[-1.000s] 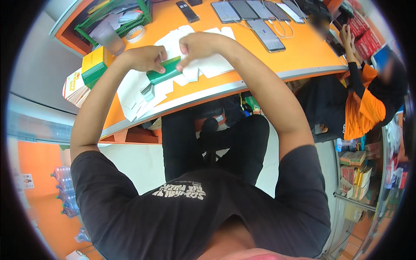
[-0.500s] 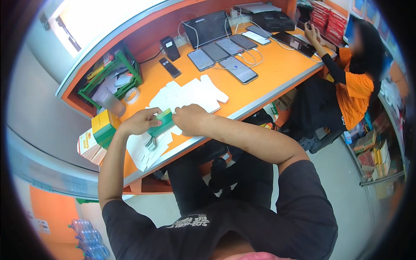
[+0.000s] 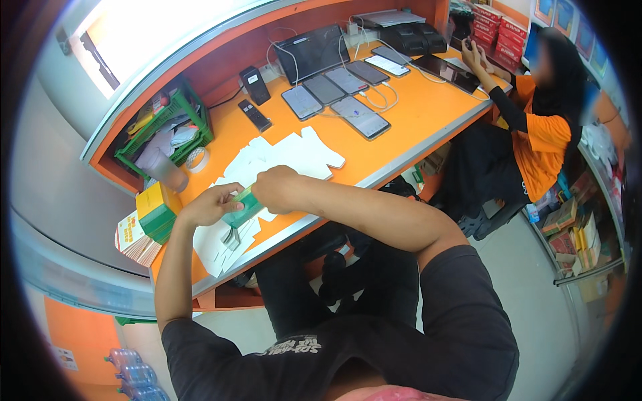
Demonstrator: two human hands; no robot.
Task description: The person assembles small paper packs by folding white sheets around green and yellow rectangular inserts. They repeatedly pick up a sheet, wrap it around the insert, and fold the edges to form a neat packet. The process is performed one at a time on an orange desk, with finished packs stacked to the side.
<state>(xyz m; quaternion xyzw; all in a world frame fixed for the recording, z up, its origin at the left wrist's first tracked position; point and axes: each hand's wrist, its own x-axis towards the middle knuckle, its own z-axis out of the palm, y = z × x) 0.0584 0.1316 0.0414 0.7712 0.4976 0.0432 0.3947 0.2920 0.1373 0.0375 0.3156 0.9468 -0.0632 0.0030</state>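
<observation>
A small green carton (image 3: 246, 210) is between my hands above the front edge of the orange desk. My left hand (image 3: 206, 206) grips its left end, with the thumb along the near side. My right hand (image 3: 277, 190) is closed at the other end and covers part of the carton. White flattened card pieces (image 3: 294, 155) are spread under and beyond my hands. Just below the carton lies a small grey metallic object (image 3: 231, 238), too small to name. Beside my left wrist stands a yellow and green stack of folded cartons (image 3: 158, 215).
Several phones (image 3: 360, 117) with white cables lie on the desk (image 3: 221, 130), near a dark tablet screen (image 3: 313, 53). A tape roll (image 3: 197, 160), a tumbler (image 3: 167, 171) and a green basket (image 3: 175, 127) are at the left. A person in orange (image 3: 545, 144) sits at right.
My right hand has moved left over the carton and now hides more of it. The carton sits a little lower in the view, which has shifted slightly.
</observation>
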